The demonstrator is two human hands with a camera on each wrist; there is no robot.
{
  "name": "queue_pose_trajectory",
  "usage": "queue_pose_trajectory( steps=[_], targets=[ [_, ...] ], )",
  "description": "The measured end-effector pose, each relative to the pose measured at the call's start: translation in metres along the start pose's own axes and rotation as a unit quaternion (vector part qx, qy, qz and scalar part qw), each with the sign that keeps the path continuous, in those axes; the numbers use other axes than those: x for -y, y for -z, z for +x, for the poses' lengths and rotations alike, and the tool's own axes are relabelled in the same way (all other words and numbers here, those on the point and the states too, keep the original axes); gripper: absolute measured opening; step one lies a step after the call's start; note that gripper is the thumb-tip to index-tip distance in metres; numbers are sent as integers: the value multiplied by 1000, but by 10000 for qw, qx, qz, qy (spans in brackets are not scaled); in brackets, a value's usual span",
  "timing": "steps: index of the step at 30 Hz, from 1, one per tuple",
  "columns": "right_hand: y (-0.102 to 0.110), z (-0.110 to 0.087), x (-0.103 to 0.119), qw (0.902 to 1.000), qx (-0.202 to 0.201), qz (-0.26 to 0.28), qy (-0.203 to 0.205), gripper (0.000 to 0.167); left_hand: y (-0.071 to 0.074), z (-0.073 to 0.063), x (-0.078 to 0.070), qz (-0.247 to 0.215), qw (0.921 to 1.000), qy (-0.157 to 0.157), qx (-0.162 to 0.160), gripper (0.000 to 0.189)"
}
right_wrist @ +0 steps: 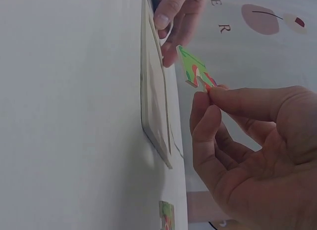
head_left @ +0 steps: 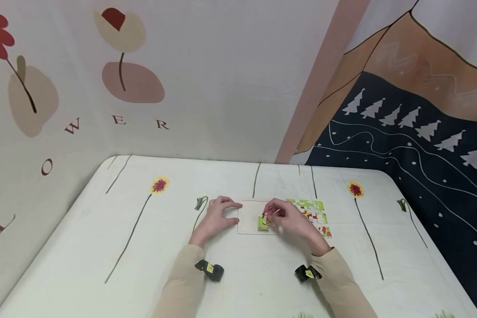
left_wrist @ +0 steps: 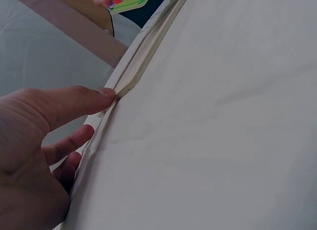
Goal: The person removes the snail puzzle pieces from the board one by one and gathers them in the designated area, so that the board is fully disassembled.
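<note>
A pale, shallow puzzle board [head_left: 248,216] with a raised rim lies flat on the table. My left hand [head_left: 217,217] touches its left side with thumb and forefinger spread apart; in the left wrist view the thumb [left_wrist: 81,104] rests against the board's corner. Above the board, my right hand [head_left: 288,216] pinches a green puzzle piece [right_wrist: 190,67] with red and white markings between thumb and fingertips. The right wrist view shows the piece tilted and raised clear of the board [right_wrist: 154,86]. Part of the board is hidden behind the right hand in the head view.
Several green, red and white puzzle pieces [head_left: 318,206] lie right of the board, partly behind the right hand. A white cloth with printed flowers covers the table [head_left: 258,282]. Printed curtains [head_left: 222,88] hang behind it and at the right side.
</note>
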State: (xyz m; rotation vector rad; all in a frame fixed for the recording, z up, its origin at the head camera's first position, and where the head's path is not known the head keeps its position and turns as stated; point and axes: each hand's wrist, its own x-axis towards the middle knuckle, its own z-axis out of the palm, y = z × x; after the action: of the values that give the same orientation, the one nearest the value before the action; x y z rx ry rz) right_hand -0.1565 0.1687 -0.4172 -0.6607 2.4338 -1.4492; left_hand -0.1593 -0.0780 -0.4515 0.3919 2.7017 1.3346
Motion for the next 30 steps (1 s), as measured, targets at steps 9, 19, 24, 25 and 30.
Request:
queue_pose_trajectory(
  steps=[9, 19, 24, 25, 30],
  targets=[
    [7, -7, -9, 9999, -139, -49, -37, 17, 0, 0, -1, 10, 10000, 85, -15, 37],
    [15, -19, -16, 9994, -266, -157, -129, 16, -1, 0, -1, -40, 10000, 73, -37, 36],
    [21, -25, -17, 9986, -377, -310, -221, 16, -1, -1, -1, -36, 10000, 41, -24, 36],
    [22, -26, -17, 9984, -392, -336, -243, 16, -1, -1, -1, -36, 10000, 37, -24, 36],
    [26, -30, -19, 9972, -479, -387, -421, 12, -1, 0, 0, -52, 10000, 55, -47, 36]
  ],
)
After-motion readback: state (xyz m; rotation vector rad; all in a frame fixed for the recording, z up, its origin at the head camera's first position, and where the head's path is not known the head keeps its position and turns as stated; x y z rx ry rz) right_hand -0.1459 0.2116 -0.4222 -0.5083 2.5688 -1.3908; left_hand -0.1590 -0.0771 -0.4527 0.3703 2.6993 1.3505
